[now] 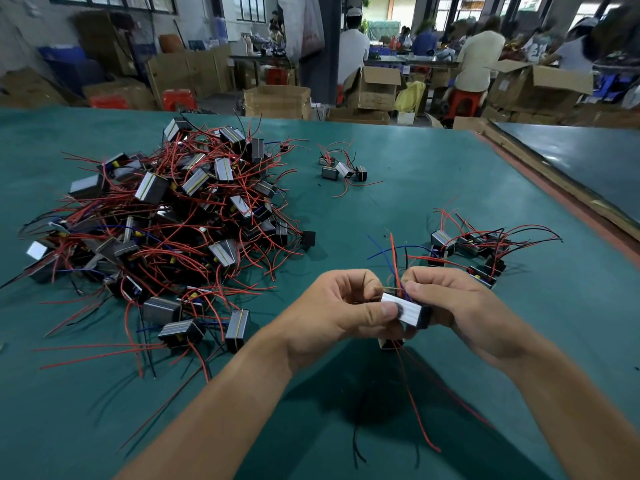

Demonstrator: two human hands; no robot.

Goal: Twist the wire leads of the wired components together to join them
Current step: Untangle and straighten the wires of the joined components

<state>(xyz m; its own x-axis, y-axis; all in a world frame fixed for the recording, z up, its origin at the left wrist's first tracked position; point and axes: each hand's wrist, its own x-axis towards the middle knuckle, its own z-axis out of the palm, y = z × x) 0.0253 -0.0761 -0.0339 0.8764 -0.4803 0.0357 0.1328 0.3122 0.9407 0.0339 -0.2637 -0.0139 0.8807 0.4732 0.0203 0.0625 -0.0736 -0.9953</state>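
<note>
I am holding a wired component (pixel 405 311) just above the near middle of the green desk (pixel 433 168), between both hands. My left hand (pixel 346 306) is curling round it, with the thumb pressing on the left end of its pale striped face. My right hand (pixel 460 306) is closing narrow, with its fingertips pinching the bare wire leads (pixel 391 289) just above the block. The block's long axis is running left to right, its right end tipping slightly nearer to me, and the striped face is pointing up at me. A red lead (pixel 394 258) and a blue lead (pixel 381 251) are rising from between my fingers toward the far side. A second component (pixel 391 342) is hanging just beneath the first, mostly hidden, and a long red wire (pixel 415 410) and a black wire (pixel 356 441) are trailing from there toward me. A large pile of components (pixel 166 220) is lying well to the left, a small cluster (pixel 343 168) at the far middle, and another group (pixel 467 247) near my right hand. Print on a far cardboard box (pixel 374 88) is too blurred to read.
</note>
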